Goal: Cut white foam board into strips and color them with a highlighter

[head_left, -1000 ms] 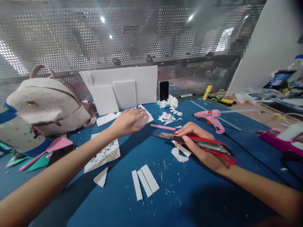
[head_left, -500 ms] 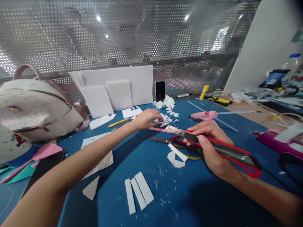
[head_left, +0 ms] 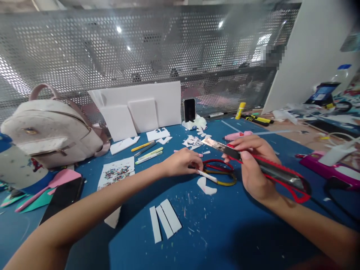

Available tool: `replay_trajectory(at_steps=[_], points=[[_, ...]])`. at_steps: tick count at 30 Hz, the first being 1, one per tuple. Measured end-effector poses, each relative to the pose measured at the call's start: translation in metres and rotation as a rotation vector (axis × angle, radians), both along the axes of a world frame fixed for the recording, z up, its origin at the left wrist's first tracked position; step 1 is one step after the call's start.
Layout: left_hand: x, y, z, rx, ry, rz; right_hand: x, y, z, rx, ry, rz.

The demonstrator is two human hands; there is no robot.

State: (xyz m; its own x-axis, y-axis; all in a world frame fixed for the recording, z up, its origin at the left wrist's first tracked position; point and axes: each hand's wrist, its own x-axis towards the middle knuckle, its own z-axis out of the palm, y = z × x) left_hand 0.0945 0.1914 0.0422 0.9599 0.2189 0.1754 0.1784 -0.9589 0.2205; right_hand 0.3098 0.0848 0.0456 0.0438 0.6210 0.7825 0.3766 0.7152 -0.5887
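Observation:
My right hand (head_left: 254, 165) is wrapped round a red and black utility knife (head_left: 270, 172), its blade out and aimed left, above the blue mat. My left hand (head_left: 182, 163) is closed, with its fingertips at the near end of a narrow white strip (head_left: 208, 176). Under that strip and those fingers lies a pair of scissors (head_left: 229, 182) with red and yellowish handles; its blades are mostly hidden. A curved white scrap (head_left: 206, 187) rests just below. Closer to me, three flat white strips (head_left: 165, 221) lie side by side on the mat.
White scraps (head_left: 192, 141) are heaped beyond my left hand, before a propped phone (head_left: 189, 110). White boards (head_left: 165, 90) lean on the perforated screen. Pens (head_left: 149, 155) and a backpack (head_left: 50, 131) are left; a pink glue gun (head_left: 234, 135) and purple device (head_left: 329, 170) are right.
My left hand has moved right and nearer, from beside the scrap heap to the white strip on the scissors, and closed on it. My right hand still holds the knife, slightly shifted.

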Motion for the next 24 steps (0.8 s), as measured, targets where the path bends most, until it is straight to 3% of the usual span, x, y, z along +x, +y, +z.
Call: replay_trajectory(at_steps=[4, 7, 14, 19, 24], points=[[-0.023, -0.022, 0.008, 0.019, -0.045, 0.042, -0.004, 0.002, 0.001, 0.061, 0.085, -0.062], [-0.043, -0.043, 0.007, 0.071, -0.066, 0.101, -0.009, 0.001, 0.002, 0.023, 0.072, -0.048], [-0.079, -0.071, -0.014, 0.122, -0.045, 0.189, -0.019, -0.010, 0.007, -0.023, -0.148, 0.080], [-0.093, -0.095, -0.009, 0.110, -0.089, 0.203, -0.025, -0.011, 0.016, -0.060, -0.286, 0.241], [-0.088, -0.137, -0.007, 0.128, -0.127, 0.228, -0.046, 0.010, 0.029, -0.319, -0.685, 0.385]])
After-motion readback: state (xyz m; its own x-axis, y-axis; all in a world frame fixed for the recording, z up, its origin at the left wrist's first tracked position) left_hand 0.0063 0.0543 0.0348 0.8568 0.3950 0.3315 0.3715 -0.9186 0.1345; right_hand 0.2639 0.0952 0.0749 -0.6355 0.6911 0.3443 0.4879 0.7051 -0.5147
